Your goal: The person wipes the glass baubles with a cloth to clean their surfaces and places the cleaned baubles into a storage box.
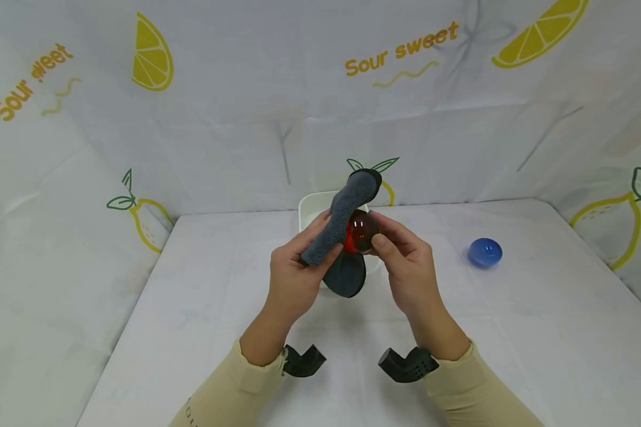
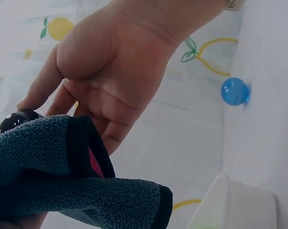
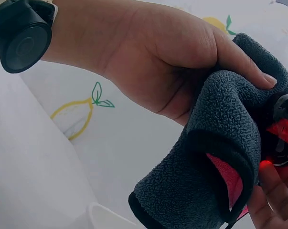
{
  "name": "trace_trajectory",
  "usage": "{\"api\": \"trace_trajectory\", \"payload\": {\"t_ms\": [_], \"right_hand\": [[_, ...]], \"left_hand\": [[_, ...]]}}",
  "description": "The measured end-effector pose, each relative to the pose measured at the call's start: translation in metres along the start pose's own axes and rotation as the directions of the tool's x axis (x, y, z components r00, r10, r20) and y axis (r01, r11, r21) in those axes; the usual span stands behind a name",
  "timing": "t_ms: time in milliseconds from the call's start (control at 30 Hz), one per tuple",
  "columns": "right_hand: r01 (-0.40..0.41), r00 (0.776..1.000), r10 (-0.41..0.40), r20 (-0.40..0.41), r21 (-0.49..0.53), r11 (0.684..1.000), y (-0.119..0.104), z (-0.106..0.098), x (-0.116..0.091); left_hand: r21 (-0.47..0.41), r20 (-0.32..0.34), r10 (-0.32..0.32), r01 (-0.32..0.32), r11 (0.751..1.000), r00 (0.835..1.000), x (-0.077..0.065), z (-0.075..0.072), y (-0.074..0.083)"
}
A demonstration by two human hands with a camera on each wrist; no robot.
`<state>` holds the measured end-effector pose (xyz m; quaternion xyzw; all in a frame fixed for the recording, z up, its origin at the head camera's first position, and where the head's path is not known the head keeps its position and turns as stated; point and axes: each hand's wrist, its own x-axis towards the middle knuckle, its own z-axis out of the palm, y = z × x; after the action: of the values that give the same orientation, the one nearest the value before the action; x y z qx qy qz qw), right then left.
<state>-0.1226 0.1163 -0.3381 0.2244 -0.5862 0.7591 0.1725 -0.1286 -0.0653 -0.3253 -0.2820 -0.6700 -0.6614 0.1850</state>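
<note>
A dark red ball (image 1: pixel 363 232), clear and shiny, sits in the fingers of the right hand (image 1: pixel 412 270), raised over the counter (image 1: pixel 219 267). Those fingers and the thumb pinch it from its right side; its other side, a brighter red, lies against a grey cloth (image 1: pixel 338 219). The left hand (image 1: pixel 294 276) grips this cloth, its fingers behind and its thumb in front, the thumb tip just beside the ball. The cloth is folded, with one end standing up beyond the left fingers and another flap hanging below the ball, between the two hands. It has black edging, and the right wrist view shows a pink inner side (image 3: pixel 229 181) in the fold.

Past the fingers, and partly hidden by the hands and the cloth, a white box (image 1: pixel 311 204) stands on the counter. A blue ball (image 1: pixel 485 253) rests on the counter to the right of the right fingers, well apart from them. Nearer the person than the fingers, each wrist bears a black device (image 1: pixel 305 362) by a beige sleeve (image 1: pixel 240 382). Beyond the fingers, a white sheet (image 1: pixel 235 89) hangs behind the counter, printed with lemons and "Sour sweet".
</note>
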Motion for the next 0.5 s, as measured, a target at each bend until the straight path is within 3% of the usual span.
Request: {"api": "trace_trajectory", "payload": {"t_ms": [300,500], "right_hand": [[0.019,0.999,-0.014,0.034,-0.158,0.987,-0.0036,0.0037,-0.0013],[0.073,0.994,-0.063,0.087,-0.125,0.989,-0.0044,0.0033,-0.0009]], "left_hand": [[-0.015,0.007,-0.016,0.016,1.000,1.000,-0.0001,-0.0002,-0.0027],[-0.020,0.011,-0.015,0.015,1.000,1.000,-0.0011,-0.0006,-0.0020]]}}
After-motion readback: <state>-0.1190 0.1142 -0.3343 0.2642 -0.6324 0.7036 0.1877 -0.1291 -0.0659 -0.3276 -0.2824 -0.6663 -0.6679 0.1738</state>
